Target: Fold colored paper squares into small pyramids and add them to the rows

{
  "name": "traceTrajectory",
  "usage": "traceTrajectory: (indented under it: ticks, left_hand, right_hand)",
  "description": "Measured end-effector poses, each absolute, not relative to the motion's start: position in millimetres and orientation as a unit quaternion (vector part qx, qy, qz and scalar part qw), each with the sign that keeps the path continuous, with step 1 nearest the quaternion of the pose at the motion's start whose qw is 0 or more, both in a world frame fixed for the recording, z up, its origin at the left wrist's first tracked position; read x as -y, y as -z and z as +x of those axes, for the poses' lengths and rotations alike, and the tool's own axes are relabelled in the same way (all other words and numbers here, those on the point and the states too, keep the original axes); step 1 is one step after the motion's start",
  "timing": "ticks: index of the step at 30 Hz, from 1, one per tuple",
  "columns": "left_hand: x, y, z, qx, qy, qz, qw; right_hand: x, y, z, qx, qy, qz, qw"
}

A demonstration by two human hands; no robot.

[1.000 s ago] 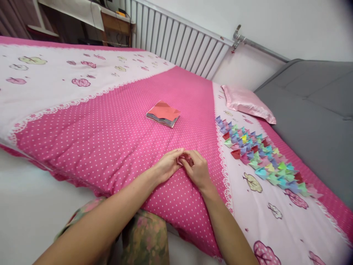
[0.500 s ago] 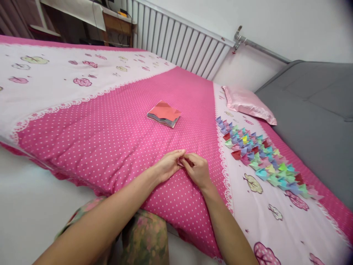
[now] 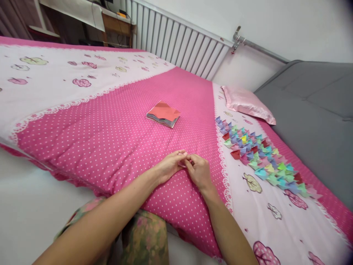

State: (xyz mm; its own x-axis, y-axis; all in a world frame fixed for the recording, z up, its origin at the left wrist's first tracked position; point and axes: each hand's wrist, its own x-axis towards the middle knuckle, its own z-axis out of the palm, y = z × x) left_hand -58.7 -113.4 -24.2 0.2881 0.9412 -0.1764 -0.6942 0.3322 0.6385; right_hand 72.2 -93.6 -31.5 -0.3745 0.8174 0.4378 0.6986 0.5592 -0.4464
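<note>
My left hand (image 3: 171, 165) and my right hand (image 3: 198, 169) meet over the near part of the bed. Both are closed, fingertips pinching a small pale pink folded paper (image 3: 182, 164) between them. Most of that paper is hidden by my fingers, so its full shape does not show. Beyond my hands lies a stack of square paper sheets (image 3: 163, 115), red on top. To the right, several folded paper boats (image 3: 255, 152) in many colours stand close together in rows.
The bed's pink dotted cover (image 3: 110, 125) has white floral bands. A pink satin pillow (image 3: 246, 103) rests by the grey headboard (image 3: 311, 99). Behind the bed are a white radiator (image 3: 176, 40) and, at the far left, a desk (image 3: 116, 24) with cables.
My fingers have shifted slightly on the folded paper, and the right hand sits a little differently against the left. The sheet stack and the boats stay where they were.
</note>
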Motion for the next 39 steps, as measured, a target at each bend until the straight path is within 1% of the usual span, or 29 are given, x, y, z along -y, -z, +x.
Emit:
traceTrajectory:
  ticks: [6, 9, 12, 15, 20, 27, 39]
  left_hand:
    - [112.9, 25.0, -58.2, -0.285, -0.549, 0.217, 0.755]
    - [110.9, 23.3, -60.4, -0.263, -0.564, 0.202, 0.756]
    - [108.2, 20.1, -66.3, -0.229, -0.561, 0.181, 0.774]
    - [106.1, 16.4, -73.7, -0.211, -0.562, 0.161, 0.783]
    - [105.0, 12.0, -82.1, -0.184, -0.556, 0.144, 0.798]
    - [105.3, 9.8, -83.9, -0.200, -0.538, 0.171, 0.801]
    - [100.3, 3.5, -81.1, -0.269, -0.555, 0.214, 0.757]
  right_hand:
    - [93.8, 31.2, 69.5, 0.820, -0.107, -0.439, 0.350]
    - [95.6, 26.7, 68.0, 0.821, -0.112, -0.392, 0.399]
    - [96.7, 23.5, 69.0, 0.815, -0.091, -0.357, 0.448]
    - [96.2, 24.2, 71.4, 0.812, -0.078, -0.339, 0.468]
    - [95.5, 25.7, 72.1, 0.828, -0.074, -0.299, 0.468]
    - [94.5, 27.7, 69.9, 0.833, -0.104, -0.267, 0.473]
    - [80.6, 30.3, 74.5, 0.850, -0.045, -0.300, 0.431]
